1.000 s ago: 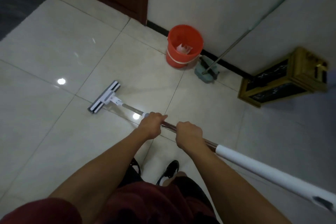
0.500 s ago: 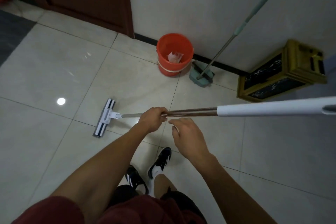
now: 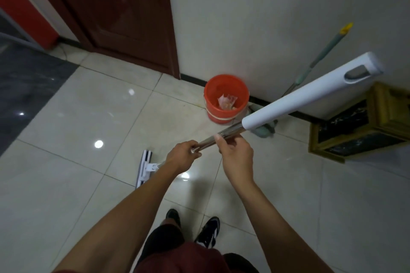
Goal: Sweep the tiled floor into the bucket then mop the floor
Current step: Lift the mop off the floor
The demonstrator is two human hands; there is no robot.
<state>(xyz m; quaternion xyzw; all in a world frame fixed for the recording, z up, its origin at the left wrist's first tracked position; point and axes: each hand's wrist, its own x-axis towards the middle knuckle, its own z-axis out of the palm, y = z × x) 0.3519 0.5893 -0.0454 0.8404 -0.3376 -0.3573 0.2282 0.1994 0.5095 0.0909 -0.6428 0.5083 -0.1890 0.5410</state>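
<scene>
Mop [image 3: 295, 97]: head lying flat on the near tile, handle angling up to the right.
Left hand [image 3: 185, 157]: gripping the metal shaft.
Right hand [image 3: 236, 150]: pinching the shaft just above.
Bucket [image 3: 226, 86]: sitting far by the wall, crumpled wrapper inside, writing unreadable.

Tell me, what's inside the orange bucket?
Inside the orange bucket lies crumpled pinkish litter, like a wrapper. The bucket's near wall hides the bottom, so anything lying lower down cannot be seen.
</scene>
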